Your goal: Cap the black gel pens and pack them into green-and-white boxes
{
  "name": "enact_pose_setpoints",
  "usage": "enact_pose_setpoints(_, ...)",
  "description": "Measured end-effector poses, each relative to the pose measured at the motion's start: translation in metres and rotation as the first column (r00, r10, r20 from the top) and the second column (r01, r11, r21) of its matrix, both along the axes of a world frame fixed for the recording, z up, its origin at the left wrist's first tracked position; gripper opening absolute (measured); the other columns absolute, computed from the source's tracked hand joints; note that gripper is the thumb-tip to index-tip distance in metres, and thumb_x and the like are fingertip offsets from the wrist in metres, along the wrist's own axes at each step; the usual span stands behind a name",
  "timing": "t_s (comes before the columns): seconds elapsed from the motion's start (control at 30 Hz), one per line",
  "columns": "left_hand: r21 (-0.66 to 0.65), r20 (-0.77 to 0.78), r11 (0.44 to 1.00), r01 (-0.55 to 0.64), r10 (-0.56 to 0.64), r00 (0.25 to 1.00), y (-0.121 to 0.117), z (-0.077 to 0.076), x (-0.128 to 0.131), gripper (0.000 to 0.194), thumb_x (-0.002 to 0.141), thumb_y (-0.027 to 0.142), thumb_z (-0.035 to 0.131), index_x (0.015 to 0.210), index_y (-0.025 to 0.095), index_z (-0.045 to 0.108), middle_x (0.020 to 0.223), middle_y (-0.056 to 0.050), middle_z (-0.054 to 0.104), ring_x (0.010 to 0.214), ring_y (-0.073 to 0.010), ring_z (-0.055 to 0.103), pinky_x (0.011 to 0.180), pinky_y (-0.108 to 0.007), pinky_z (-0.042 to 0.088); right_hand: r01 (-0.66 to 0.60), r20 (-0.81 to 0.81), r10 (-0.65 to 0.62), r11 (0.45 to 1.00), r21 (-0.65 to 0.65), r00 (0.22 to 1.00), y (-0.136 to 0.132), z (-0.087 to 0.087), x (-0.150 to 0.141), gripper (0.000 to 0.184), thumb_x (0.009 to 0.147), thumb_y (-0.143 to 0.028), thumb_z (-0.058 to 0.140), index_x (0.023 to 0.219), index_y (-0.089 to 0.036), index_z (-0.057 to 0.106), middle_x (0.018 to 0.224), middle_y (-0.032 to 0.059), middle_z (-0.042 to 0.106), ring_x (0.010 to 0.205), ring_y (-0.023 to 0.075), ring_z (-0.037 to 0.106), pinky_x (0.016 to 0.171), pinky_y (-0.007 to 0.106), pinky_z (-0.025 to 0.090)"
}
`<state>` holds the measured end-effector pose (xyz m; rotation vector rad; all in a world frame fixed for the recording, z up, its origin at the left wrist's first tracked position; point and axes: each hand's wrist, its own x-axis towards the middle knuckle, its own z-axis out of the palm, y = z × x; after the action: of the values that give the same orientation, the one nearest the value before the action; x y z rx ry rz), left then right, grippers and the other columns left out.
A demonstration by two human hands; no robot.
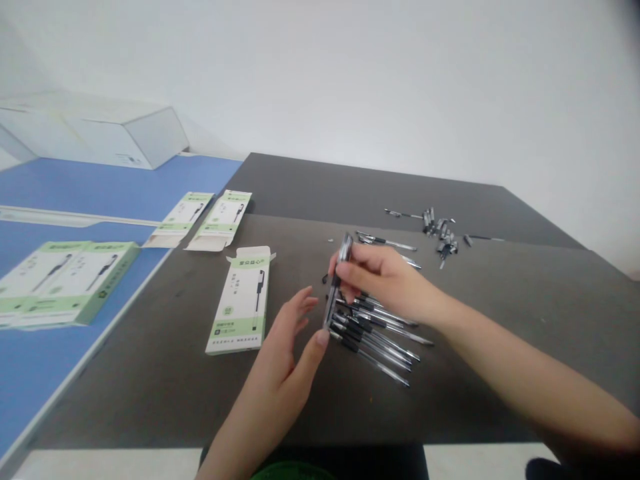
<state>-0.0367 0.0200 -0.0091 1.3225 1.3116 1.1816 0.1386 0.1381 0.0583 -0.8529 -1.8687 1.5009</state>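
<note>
My right hand (pixel 380 280) is closed on a small bunch of black-capped pens (pixel 336 283), held upright and a little tilted above the dark table (pixel 150 373). My left hand (pixel 293 347) is open, fingers stretched upward, with the thumb tip touching the lower end of the bunch. Under my right hand lies a row of several more pens (pixel 380 340) on the table. An open white and green pen box (pixel 241 299) lies flat just left of my left hand.
Two more flat boxes (pixel 207 220) lie at the table's left edge, and a stack of boxes (pixel 60 280) rests on the blue surface (pixel 100 187). Loose pens and small pen parts (pixel 440 233) are scattered far right. A white carton (pixel 100 130) stands at back left.
</note>
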Motion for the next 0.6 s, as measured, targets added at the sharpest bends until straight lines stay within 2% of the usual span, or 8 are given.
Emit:
enact_pose_setpoints(0.03, -0.002, -0.021, 0.999, -0.048, 0.048, 0.999, -0.002, -0.005, -0.001, 0.049, 0.1, 0.044, 0.058, 0.145, 0.026, 0.052, 0.142, -0.012, 0.062, 0.132, -0.0239, 0.059, 0.111, -0.036, 0.045, 0.08, 0.058, -0.082, 0.996, 0.025, 0.995, 0.016, 0.002, -0.006, 0.027, 0.097, -0.037, 0.067, 0.082, -0.016, 0.066, 0.062, -0.0033, 0.062, 0.051, 0.0076, 0.055, 0.051, 0.019, 0.044)
enact_pose_setpoints(0.1, 0.002, -0.086, 0.996, -0.089, 0.088, 0.992, -0.007, -0.013, -0.003, 0.042, 0.101, 0.041, 0.056, 0.14, 0.025, 0.055, 0.131, -0.012, 0.068, 0.123, -0.023, 0.065, 0.105, -0.035, 0.05, 0.204, 0.245, -0.214, 0.977, 0.067, 0.946, 0.053, 0.003, -0.022, 0.032, 0.103, -0.028, 0.057, 0.075, -0.016, 0.061, 0.059, -0.0025, 0.063, 0.043, 0.0056, 0.05, 0.042, 0.018, 0.038)
enact_pose_setpoints(0.17, 0.044, -0.167, 0.997, -0.065, 0.072, 0.983, -0.013, -0.018, -0.004, 0.029, 0.101, 0.035, 0.054, 0.127, 0.024, 0.064, 0.109, -0.007, 0.074, 0.103, -0.0203, 0.072, 0.092, -0.031, 0.055, 0.228, 0.348, -0.243, 0.97, 0.083, 0.906, 0.088, -0.004, -0.041, 0.039, 0.105, -0.023, 0.051, 0.067, -0.016, 0.057, 0.058, 0.0007, 0.065, 0.04, 0.006, 0.051, 0.038, 0.018, 0.037)
enact_pose_setpoints(0.23, 0.096, -0.241, 0.995, -0.016, 0.039, 0.97, -0.018, -0.022, -0.002, 0.02, 0.101, 0.029, 0.052, 0.11, 0.023, 0.069, 0.091, -0.003, 0.074, 0.086, -0.0174, 0.072, 0.079, -0.026, 0.056, 0.203, 0.43, -0.219, 0.976, 0.085, 0.876, 0.113, -0.017, -0.061, 0.041, 0.102, -0.019, 0.053, 0.061, -0.015, 0.057, 0.056, 0.0037, 0.066, 0.04, 0.0082, 0.056, 0.039, 0.019, 0.043)
enact_pose_setpoints(0.3, 0.121, -0.294, 0.992, 0.046, -0.009, 0.956, -0.021, -0.026, -0.001, 0.02, 0.102, 0.026, 0.051, 0.1, 0.023, 0.071, 0.082, -0.001, 0.073, 0.077, -0.0155, 0.072, 0.072, -0.023, 0.055, 0.171, 0.513, -0.198, 0.98, 0.099, 0.835, 0.125, -0.034, -0.079, 0.041, 0.098, -0.017, 0.058, 0.057, -0.015, 0.058, 0.051, 0.0054, 0.065, 0.041, 0.0115, 0.059, 0.041, 0.021, 0.048)
enact_pose_setpoints(0.43, 0.179, -0.393, 0.971, 0.158, -0.077, 0.917, -0.02, -0.037, -0.002, 0.019, 0.1, 0.021, 0.053, 0.101, 0.024, 0.071, 0.082, 0.0, 0.073, 0.077, -0.015, 0.072, 0.072, -0.021, 0.057, 0.114, 0.622, -0.221, 0.971, 0.208, 0.751, 0.127, -0.062, -0.101, 0.038, 0.093, -0.027, 0.067, 0.058, -0.014, 0.063, 0.049, 0.0073, 0.065, 0.044, 0.0164, 0.062, 0.048, 0.025, 0.054)
enact_pose_setpoints(0.53, 0.249, -0.467, 0.943, 0.221, -0.082, 0.88, -0.015, -0.045, -0.006, 0.019, 0.099, 0.018, 0.054, 0.105, 0.025, 0.071, 0.083, 0.0, 0.074, 0.076, -0.0145, 0.073, 0.071, -0.019, 0.058, 0.085, 0.664, -0.286, 0.944, 0.319, 0.691, 0.135, -0.062, -0.093, 0.042, 0.095, -0.044, 0.067, 0.067, -0.013, 0.069, 0.061, 0.0112, 0.072, 0.058, 0.0204, 0.071, 0.062, 0.028, 0.059)
enact_pose_setpoints(0.6, 0.306, -0.497, 0.915, 0.264, -0.083, 0.864, -0.013, -0.05, -0.008, 0.019, 0.099, 0.018, 0.056, 0.107, 0.026, 0.07, 0.083, 0.0, 0.075, 0.075, -0.0138, 0.073, 0.07, -0.017, 0.058, 0.1, 0.682, -0.375, 0.908, 0.408, 0.627, 0.149, -0.052, -0.068, 0.042, 0.096, -0.05, 0.064, 0.08, -0.012, 0.073, 0.079, 0.0145, 0.078, 0.079, 0.0251, 0.076, 0.078, 0.032, 0.06)
